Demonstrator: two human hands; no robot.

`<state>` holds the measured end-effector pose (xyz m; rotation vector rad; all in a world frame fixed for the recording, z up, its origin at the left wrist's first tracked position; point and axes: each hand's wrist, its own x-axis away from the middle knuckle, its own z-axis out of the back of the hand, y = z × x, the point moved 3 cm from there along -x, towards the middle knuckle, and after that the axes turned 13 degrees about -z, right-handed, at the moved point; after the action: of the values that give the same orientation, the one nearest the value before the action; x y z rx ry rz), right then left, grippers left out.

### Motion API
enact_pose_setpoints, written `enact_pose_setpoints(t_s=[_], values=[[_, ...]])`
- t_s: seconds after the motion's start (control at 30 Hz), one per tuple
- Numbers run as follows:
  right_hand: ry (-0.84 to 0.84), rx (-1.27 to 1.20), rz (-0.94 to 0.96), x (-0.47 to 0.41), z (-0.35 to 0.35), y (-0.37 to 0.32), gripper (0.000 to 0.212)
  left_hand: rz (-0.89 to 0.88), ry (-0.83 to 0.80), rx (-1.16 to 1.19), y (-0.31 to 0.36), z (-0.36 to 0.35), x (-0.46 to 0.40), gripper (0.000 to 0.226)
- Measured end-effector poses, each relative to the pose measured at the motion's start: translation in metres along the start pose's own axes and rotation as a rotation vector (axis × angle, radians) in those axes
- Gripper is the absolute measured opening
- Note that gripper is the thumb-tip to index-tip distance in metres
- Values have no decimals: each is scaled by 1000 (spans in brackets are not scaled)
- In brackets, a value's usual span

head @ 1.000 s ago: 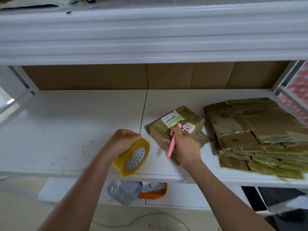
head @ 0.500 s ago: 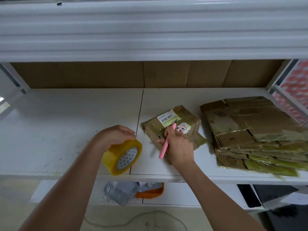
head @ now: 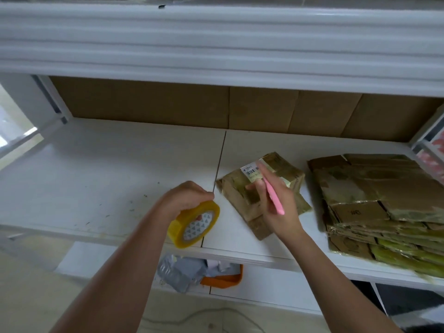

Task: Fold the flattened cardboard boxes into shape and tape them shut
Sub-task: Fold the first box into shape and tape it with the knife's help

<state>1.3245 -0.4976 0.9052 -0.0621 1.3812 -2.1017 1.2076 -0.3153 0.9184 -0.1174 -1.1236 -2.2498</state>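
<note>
A small taped cardboard box (head: pixel 278 171) with a white barcode label lies on the white shelf (head: pixel 108 183), right of its seam. My right hand (head: pixel 276 207) hovers over the box and holds a pink cutter (head: pixel 274 197) between its fingers, with one finger stretched toward the label. My left hand (head: pixel 185 197) grips a roll of yellow tape (head: pixel 194 224) from above, near the shelf's front edge, left of the box. A stack of flattened, tape-covered cardboard boxes (head: pixel 384 203) lies at the right end of the shelf.
Brown cardboard (head: pixel 216 106) lines the back of the shelf bay and an upper white shelf (head: pixel 216 44) overhangs it. Below the front edge sits an orange bin (head: pixel 223 280) with grey plastic scraps. A red-and-white patterned item (head: pixel 434 155) stands at the far right.
My right hand has turned so the pink cutter now points toward me on the right, and a finger has reached up to the label. My left hand still holds the tape roll.
</note>
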Motion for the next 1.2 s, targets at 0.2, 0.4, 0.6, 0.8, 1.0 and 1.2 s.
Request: enact_pose_setpoints(t_s=[0.2,0.4,0.6,0.8,1.0,1.2], values=[[-160,-319,-354,5,-28,8,32,75,-80,27,1,7,0,37],[-162,-392,-275,3,-25,4,32,159,-147,105,5,14,-7,41],[-208,-292,-138,3,-25,4,22,163,-58,15,-2,11,-19,48],[-199,-104,-13,3,-28,9,18,135,4,-126,2,11,-29,49],[-258,84,134,4,-36,6,21,124,38,-154,0,6,-38,45],[-327,-75,-198,0,-29,12,32,108,44,-124,-7,13,-38,46]])
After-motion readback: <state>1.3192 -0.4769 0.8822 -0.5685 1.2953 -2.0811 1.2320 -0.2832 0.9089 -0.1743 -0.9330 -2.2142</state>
